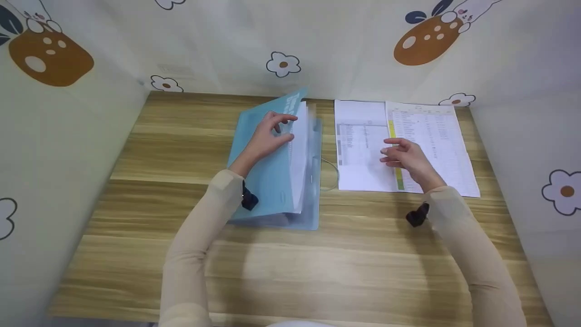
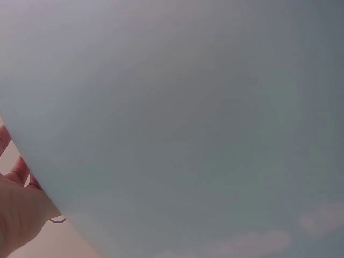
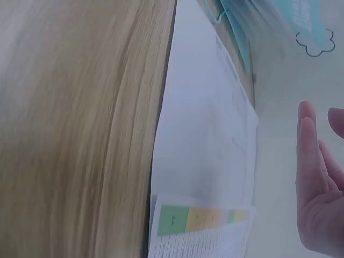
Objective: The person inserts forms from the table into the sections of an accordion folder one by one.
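Lying open on the wooden table [image 1: 181, 254], left of centre, the blue file folder [image 1: 268, 181] has its front cover lifted and white pages already sitting inside it; the left hand [image 1: 268, 138] holds that cover up by its top edge, fingers curled over it, so the pockets stay exposed; the left wrist view is filled by the pale blue cover and tells little more. Just to the right, two printed sheets [image 1: 404, 145] lie flat on the table, one overlapping the other, apparently not yet filed; the right hand [image 1: 404, 156] hovers over them, fingers loose and slightly bent, gripping nothing. I judge the filing partly done; these sheets remain outside.
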Motion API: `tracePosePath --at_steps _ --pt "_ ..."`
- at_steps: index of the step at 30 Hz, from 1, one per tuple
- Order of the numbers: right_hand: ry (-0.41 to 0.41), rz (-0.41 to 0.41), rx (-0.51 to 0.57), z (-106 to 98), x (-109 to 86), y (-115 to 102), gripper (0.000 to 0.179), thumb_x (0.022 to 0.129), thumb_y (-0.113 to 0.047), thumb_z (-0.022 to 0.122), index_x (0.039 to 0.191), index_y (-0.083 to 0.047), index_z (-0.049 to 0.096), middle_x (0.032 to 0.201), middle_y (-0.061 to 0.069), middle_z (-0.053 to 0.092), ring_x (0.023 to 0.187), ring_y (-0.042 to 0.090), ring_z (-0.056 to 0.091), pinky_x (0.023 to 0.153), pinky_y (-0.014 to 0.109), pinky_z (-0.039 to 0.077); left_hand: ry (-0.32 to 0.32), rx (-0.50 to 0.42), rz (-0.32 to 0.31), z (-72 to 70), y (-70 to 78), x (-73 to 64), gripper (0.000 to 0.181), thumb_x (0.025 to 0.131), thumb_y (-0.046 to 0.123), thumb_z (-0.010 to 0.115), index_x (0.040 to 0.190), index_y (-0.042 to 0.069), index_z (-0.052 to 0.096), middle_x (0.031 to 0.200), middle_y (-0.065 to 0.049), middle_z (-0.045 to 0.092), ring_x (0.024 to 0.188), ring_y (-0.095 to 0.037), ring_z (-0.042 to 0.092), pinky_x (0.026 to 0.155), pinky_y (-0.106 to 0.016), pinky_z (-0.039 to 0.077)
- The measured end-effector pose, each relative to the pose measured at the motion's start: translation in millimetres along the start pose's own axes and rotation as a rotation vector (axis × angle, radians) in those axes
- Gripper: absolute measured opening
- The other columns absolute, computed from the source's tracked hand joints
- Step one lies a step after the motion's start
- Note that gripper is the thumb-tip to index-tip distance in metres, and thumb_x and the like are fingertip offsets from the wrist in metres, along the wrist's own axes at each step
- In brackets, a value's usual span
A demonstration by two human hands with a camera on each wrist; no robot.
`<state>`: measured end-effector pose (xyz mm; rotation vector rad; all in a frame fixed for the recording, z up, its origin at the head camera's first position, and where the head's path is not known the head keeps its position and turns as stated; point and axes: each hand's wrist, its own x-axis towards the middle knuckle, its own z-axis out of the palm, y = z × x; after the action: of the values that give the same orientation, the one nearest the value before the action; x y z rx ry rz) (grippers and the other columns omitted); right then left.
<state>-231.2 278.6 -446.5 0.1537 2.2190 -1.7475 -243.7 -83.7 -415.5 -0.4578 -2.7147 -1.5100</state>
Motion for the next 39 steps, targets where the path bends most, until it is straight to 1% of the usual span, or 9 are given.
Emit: tracePosePath --at_steps 5,10,15,18,23,29,33,36,39 --pt "0.048 0.036 -0.046 -23.0 -3.9 7.4 0.049 0.085 -0.020 0.058 0.126 0.000 0.040 0.101 0.014 0.057 0.083 0.017 0.061 0.074 0.030 0.046 0.000 -0.001 0.005 0.0 0.2 1.0 0.036 0.077 0.017 0.059 0.114 0.019 0.059 0.103 -0.003 0.046 0.081 -0.017 0.040 0.069 -0.030 0.035" --pt "0.090 0.048 -0.077 -45.8 -3.2 18.6 0.056 0.084 -0.023 0.060 0.128 0.002 0.037 0.104 0.016 0.055 0.087 0.018 0.060 0.075 0.030 0.046 -0.001 -0.005 0.003 0.0 0.8 0.8 0.036 0.078 0.017 0.058 0.114 0.018 0.059 0.103 -0.005 0.046 0.081 -0.017 0.040 0.069 -0.030 0.035" --pt "0.141 0.029 -0.016 -85.7 22.1 62.4 0.061 0.076 -0.030 0.068 0.125 -0.005 0.042 0.103 0.012 0.056 0.089 0.017 0.060 0.071 0.025 0.047 -0.008 -0.004 -0.005 0.5 0.4 0.6 0.036 0.078 0.016 0.059 0.115 0.018 0.058 0.104 -0.005 0.045 0.083 -0.017 0.040 0.069 -0.030 0.035" --pt "0.206 0.011 0.030 -106.9 37.9 88.5 0.058 0.074 -0.029 0.070 0.122 -0.007 0.046 0.100 0.010 0.056 0.088 0.016 0.059 0.068 0.022 0.047 -0.006 0.001 -0.008 0.4 0.6 0.3 0.036 0.079 0.018 0.059 0.115 0.018 0.058 0.105 -0.003 0.045 0.083 -0.017 0.040 0.069 -0.029 0.036" --pt "0.304 -0.006 0.025 -127.5 46.1 107.2 0.057 0.074 -0.026 0.070 0.121 -0.006 0.044 0.105 0.010 0.051 0.090 0.015 0.054 0.066 0.017 0.045 0.001 0.000 -0.011 0.7 -0.6 0.4 0.036 0.079 0.018 0.060 0.115 0.020 0.057 0.105 -0.003 0.045 0.084 -0.016 0.040 0.069 -0.029 0.036" --pt "0.386 -0.010 -0.093 -144.0 43.6 116.3 0.056 0.077 -0.029 0.067 0.123 -0.009 0.043 0.111 0.008 0.047 0.096 0.016 0.047 0.070 0.015 0.042 0.009 -0.005 0.000 0.9 -1.0 0.1 0.036 0.078 0.018 0.060 0.114 0.020 0.058 0.105 -0.006 0.046 0.083 -0.016 0.040 0.069 -0.030 0.036" --pt "0.436 -0.008 -0.210 -153.5 43.4 123.5 0.060 0.078 -0.036 0.064 0.126 -0.009 0.041 0.117 0.009 0.045 0.103 0.018 0.043 0.081 0.025 0.039 0.012 -0.002 0.004 1.2 -0.3 0.2 0.036 0.077 0.017 0.060 0.113 0.018 0.059 0.104 -0.006 0.047 0.082 -0.017 0.040 0.069 -0.030 0.036" --pt "0.461 0.016 -0.305 -161.2 42.8 129.5 0.065 0.078 -0.043 0.060 0.130 -0.011 0.038 0.123 0.010 0.041 0.112 0.021 0.038 0.089 0.033 0.033 0.011 0.002 -0.009 1.5 -0.3 0.4 0.036 0.078 0.016 0.060 0.114 0.019 0.058 0.105 -0.005 0.046 0.083 -0.016 0.040 0.069 -0.029 0.036" --pt "0.471 0.057 -0.355 -166.3 39.4 131.4 0.069 0.079 -0.045 0.059 0.134 -0.011 0.035 0.132 0.013 0.034 0.121 0.025 0.029 0.095 0.039 0.026 0.014 0.002 -0.021 1.8 0.1 0.3 0.036 0.078 0.017 0.061 0.114 0.020 0.058 0.105 -0.004 0.046 0.084 -0.015 0.040 0.069 -0.029 0.037"
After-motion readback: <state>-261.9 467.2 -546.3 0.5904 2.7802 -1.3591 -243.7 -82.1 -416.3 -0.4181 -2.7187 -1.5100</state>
